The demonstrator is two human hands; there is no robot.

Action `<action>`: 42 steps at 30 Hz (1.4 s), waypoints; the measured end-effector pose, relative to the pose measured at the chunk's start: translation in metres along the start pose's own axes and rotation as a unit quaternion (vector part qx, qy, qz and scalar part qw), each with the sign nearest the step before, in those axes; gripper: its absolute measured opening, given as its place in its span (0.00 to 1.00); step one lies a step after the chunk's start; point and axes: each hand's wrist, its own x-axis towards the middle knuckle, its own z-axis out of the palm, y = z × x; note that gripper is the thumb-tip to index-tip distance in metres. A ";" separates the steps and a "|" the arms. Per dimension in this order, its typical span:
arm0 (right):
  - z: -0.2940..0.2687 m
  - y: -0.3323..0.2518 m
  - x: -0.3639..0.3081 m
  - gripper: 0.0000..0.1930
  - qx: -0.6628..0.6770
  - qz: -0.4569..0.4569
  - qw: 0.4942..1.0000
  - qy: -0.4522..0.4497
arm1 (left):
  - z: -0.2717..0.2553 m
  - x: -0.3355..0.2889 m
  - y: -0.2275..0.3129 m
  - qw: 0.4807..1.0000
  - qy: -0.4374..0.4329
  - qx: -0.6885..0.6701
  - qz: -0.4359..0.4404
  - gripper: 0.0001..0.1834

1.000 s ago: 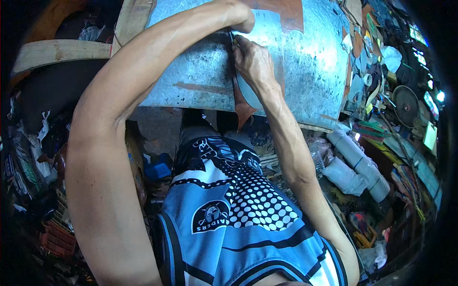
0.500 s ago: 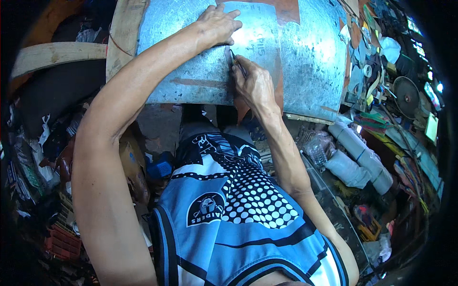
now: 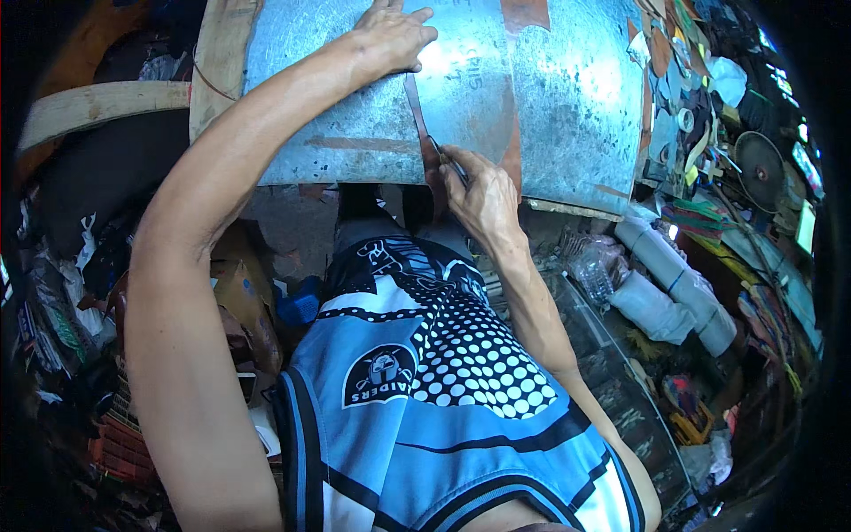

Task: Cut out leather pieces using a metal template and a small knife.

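My left hand lies with fingers spread on the far part of a grey metal-look pattern sheet, holding it down. Marks are written on the sheet. Beneath it is a piece of brown leather, whose edges show on both sides and hang over the table's near edge. My right hand is closed round a slim dark knife. The knife's tip touches the leather along the sheet's left edge, near the front of the metal-topped table.
A wooden plank juts out at the left. Leather scraps and a roll of tape crowd the right, before a round fan. Wrapped rolls lie below, at the right. A blue object sits left of my legs.
My right hand has drawn the knife toward me along the sheet's left edge, and a brown strip of leather now shows there. My left hand stays pressed on the sheet.
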 end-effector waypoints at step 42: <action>-0.055 0.085 -0.015 0.17 -0.070 -0.131 0.981 -0.124 | -0.052 -0.010 0.125 0.956 -0.213 0.131 -0.153 0.75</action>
